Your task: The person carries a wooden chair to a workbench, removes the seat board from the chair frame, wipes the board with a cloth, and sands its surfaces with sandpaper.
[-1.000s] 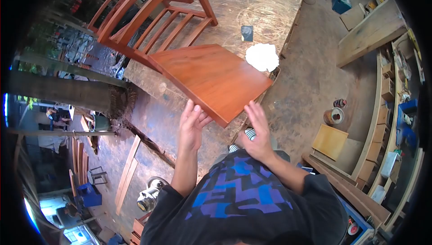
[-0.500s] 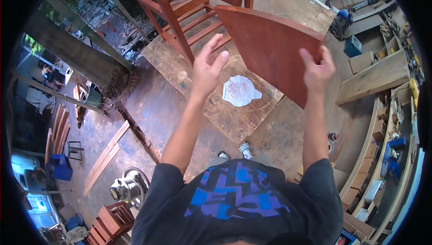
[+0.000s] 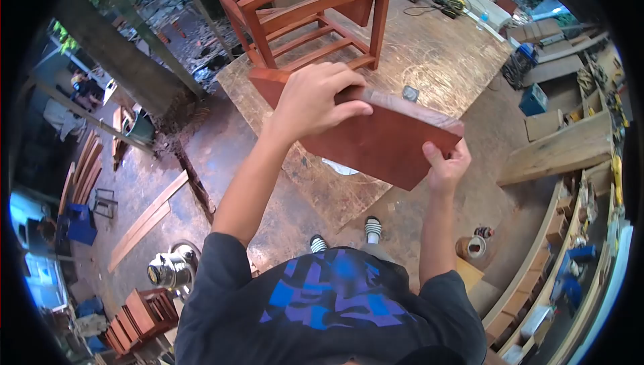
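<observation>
A reddish-brown wooden board is held up in front of me, tilted, with its pale sawn edge facing up. My left hand is closed over that upper edge, fingers on top and thumb by the near face. At the board's right end, my right hand grips the corner, thumb on the near face. Below the board, a white sheet on the worktable is mostly hidden. A small grey block rests on the tabletop beyond the board. Past it stands a reddish wooden chair frame.
Cables and a power tool lie at the table's far side. A vacuum-like metal canister stands on the floor at left, near long planks. Shelving with wood blocks runs along the right. An open can sits on the floor.
My left hand, open and apart before, now grips the board's upper edge. The board has swung to the left and lower, covering most of the white sheet.
</observation>
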Tool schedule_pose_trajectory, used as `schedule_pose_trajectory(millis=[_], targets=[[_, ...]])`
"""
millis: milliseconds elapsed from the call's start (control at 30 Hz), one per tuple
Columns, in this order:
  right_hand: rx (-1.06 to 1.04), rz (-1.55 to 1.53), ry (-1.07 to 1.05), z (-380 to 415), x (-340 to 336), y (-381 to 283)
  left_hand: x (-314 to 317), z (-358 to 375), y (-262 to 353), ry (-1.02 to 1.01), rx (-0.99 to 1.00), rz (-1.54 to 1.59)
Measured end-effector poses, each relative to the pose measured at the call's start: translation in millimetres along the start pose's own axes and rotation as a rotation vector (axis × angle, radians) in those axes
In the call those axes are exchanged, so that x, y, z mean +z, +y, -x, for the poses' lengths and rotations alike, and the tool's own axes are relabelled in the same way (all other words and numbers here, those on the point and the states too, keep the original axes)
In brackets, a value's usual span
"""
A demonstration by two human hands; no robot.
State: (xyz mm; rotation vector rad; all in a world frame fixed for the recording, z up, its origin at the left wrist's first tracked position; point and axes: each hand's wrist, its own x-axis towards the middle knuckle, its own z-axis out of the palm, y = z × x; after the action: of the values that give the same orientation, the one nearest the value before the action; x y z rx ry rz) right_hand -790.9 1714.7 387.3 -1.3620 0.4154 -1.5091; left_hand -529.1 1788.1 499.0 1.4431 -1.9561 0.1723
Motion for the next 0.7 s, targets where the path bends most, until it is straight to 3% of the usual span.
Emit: schedule_pose_trajectory(millis=[133,267,400,500,533,600,633,700], targets=[[0.07,0.048,-0.035,7.5,-11.5,32.3,16.0,7.1,9.1,0.109,0.05,-0.207],[0.133,-0.028,-0.098,8.1,-25.4,48.1,40.2,15.0,16.3,0.057,-0.069,-0.228],[0.103,-0.092,-0.373,-29.2,-54.8,48.0,42.4,10.1,32.6,-0.017,-0.17,-0.243],[0.098,-0.105,-0.557,-54.0,-92.6,108.3,41.6,12.4,37.1,-0.09,-0.279,-0.215],[0.224,-0.031,-0.425,-64.2,-103.2,139.9,40.3,9.1,41.4,-0.102,-0.314,-0.205],[0.453,0.587,-0.297,-102.4,-129.8,239.4,39.6,10.3,43.1,-0.139,-0.382,-0.21],[0.318,0.734,-0.197,-115.5,-140.7,283.7,43.6,6.2,46.4,-0.138,-0.391,-0.231],[0.213,1.073,-0.302,-135.1,-158.3,340.4,46.7,-7.0,51.3,-0.143,-0.4,-0.281]])
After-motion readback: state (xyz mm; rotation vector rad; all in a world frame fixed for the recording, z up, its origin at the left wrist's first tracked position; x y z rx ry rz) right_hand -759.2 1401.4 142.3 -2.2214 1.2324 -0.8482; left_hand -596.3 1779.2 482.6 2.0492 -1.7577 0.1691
